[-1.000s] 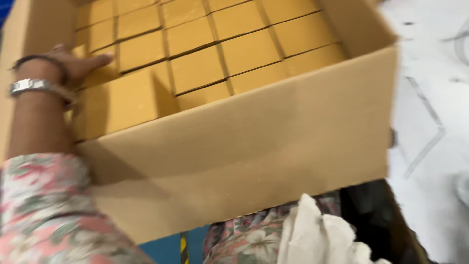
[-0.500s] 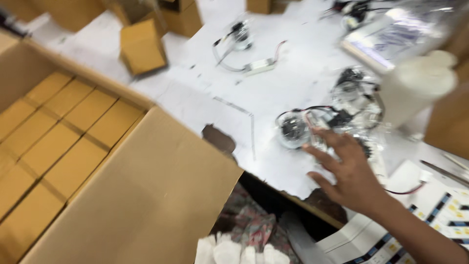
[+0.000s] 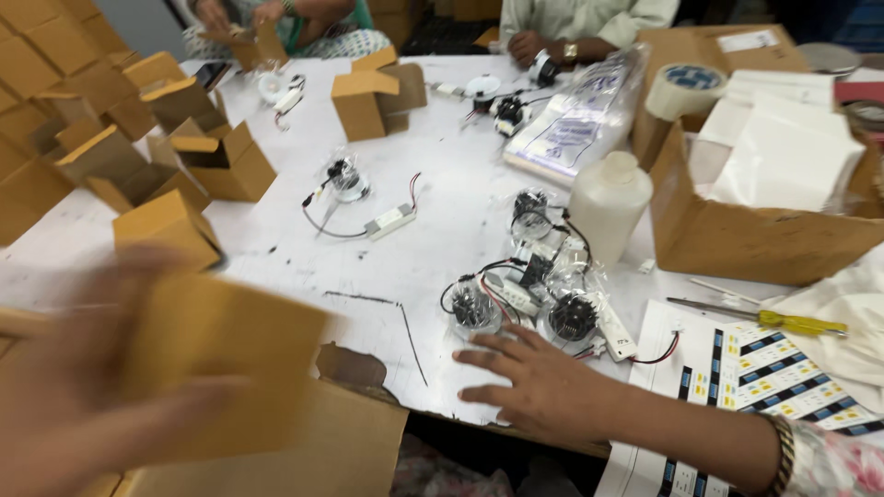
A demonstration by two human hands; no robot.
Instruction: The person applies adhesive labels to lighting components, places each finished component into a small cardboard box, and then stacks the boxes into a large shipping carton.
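Head view: left hand point(image 3: 83, 387) grips one small box point(image 3: 221, 368).

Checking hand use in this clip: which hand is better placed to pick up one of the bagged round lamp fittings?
Right hand: it lies flat, empty, beside the bagged round lamp fitting. The left hand holds a small brown cardboard box.

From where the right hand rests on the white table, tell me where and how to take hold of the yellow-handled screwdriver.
Grip the yellow-handled screwdriver by its yellow handle, the thick end, probably from above with fingers across it. It lies flat, nearly level, thin metal shaft pointing left, handle against the white cloth. The right hand lies palm down on the white table, left of it, so reaching rightward over the printed sheet looks unobstructed.
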